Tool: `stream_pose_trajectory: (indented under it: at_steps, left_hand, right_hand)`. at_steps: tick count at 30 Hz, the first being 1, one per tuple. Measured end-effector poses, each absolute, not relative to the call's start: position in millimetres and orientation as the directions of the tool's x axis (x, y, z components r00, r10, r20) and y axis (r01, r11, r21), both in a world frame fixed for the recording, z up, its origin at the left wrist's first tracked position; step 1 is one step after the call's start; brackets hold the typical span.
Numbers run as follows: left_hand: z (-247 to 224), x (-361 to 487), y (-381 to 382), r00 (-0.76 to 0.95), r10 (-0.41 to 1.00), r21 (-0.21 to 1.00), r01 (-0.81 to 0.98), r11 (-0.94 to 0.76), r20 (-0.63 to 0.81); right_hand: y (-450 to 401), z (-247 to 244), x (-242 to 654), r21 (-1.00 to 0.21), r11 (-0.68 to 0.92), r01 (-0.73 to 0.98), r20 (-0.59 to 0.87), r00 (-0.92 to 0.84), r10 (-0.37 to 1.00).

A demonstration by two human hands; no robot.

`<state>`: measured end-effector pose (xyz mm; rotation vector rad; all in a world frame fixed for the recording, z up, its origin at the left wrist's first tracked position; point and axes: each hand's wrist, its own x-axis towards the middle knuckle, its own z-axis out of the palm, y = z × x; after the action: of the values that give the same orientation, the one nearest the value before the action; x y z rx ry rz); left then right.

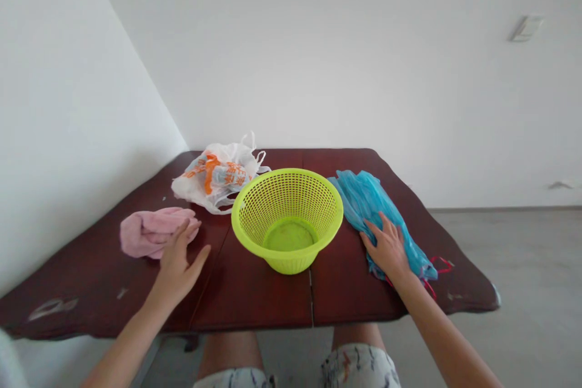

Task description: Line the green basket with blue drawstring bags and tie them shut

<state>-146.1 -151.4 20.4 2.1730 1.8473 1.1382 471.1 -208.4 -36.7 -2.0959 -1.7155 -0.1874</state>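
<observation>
My left hand (177, 270) lies on the dark wood, its fingers spread and their tips at the edge of a crumpled pink cloth (152, 232). My right hand (386, 248) rests flat on a bunched blue plastic bag (364, 206), fingers apart, with the bag's red handles (441, 265) showing past it. Between my hands stands a lime-green perforated plastic basket (291, 200), upright and apart from both. A white plastic bag with orange print (216, 173) lies crumpled behind the basket, to its left.
All of this lies on a dark reddish-brown wooden table (254, 297) with a seam down its middle and worn patches near the left. A white wall (68, 103) runs along its left side, and a grey floor (513, 267) lies beyond its right edge.
</observation>
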Motion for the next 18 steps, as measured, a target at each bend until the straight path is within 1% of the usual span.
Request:
stream_pose_trajectory:
  at_steps: [3,4,6,9,12,15,18]
  left_hand:
    - [-6,-153,-187,-0.037,0.895,0.586,0.767,-0.26,0.446]
    - [-11,-154,-195,-0.064,0.899,0.607,0.758,-0.239,0.434]
    - [-16,-151,-204,-0.138,0.898,0.653,0.733,-0.192,0.418]
    - [-13,-144,-209,-0.224,0.892,0.704,0.698,-0.135,0.393]
    - [-10,-138,-209,-0.217,0.889,0.675,0.727,-0.13,0.404]
    - [-11,-139,-208,-0.197,0.872,0.626,0.765,-0.149,0.448]
    - [-14,-143,-207,-0.199,0.865,0.631,0.759,-0.161,0.46]
  right_hand:
    - [-213,-23,466,-0.167,-0.095,0.981,0.426,0.159,0.891]
    - [-213,-17,464,-0.158,-0.074,0.985,0.415,0.134,0.9]
    - [-212,-5,460,-0.18,-0.038,0.983,0.362,0.102,0.927]
    - [-201,9,456,-0.255,-0.013,0.967,0.295,0.091,0.951]
    - [-183,16,457,-0.34,-0.027,0.94,0.27,0.126,0.955]
    - [-164,25,466,-0.476,-0.076,0.876,0.275,0.231,0.933]
    - [-151,37,481,-0.614,-0.106,0.782,0.331,0.377,0.865]
